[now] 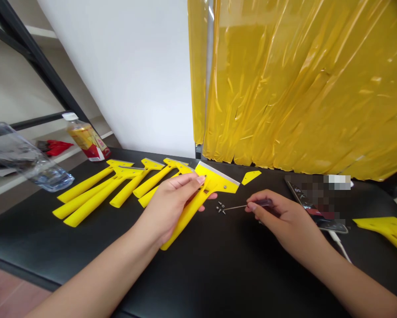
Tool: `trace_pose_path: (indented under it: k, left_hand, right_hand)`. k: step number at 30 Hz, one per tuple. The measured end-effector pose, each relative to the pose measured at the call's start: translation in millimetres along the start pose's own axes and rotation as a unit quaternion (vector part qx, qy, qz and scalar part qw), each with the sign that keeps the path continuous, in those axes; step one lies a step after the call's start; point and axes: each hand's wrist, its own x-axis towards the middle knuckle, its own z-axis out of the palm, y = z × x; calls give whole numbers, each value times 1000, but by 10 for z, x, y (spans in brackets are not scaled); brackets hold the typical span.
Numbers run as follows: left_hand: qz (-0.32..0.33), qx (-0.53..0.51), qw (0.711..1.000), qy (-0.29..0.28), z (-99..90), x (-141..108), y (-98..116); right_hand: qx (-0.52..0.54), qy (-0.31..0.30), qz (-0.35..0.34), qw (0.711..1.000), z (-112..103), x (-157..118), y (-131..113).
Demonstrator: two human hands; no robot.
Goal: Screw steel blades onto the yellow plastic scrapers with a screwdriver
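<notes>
My left hand (178, 198) is closed around a yellow scraper (188, 213), its metal blade edge facing up and away. One screw shows on the right side of the scraper's head; my thumb lies near the other side. Between the fingertips of my right hand (274, 210) is a screwdriver (236, 207) with a thin shaft and a see-through dark handle. Its tip points left, at a few small screws (221, 209) loose on the black table. Beyond them lies a flat yellow plate (250, 177) with holes.
Several yellow scrapers (95, 194) lie at the left on the black table (198, 282). A drink bottle (87, 137) and a clear water bottle (36, 159) stand behind them. At the right are a phone (313, 207) with a white cable and another yellow scraper part (382, 225).
</notes>
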Motion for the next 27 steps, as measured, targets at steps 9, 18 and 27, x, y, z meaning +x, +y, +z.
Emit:
trace_pose_path:
  k: [9,18,27]
  left_hand:
    - [-3,-4,1000,3,-4,13,-1]
    - [-13,3,1000,3,-3,15,-13]
    - [-52,24,998,40,-4,55,-55]
  right_hand:
    - [-19,23,-7,1000,-71,-55,-83]
    - [-61,16,-33,997,-80,-67,-107]
    - [-74,63,-52,994,-160,-120,-170]
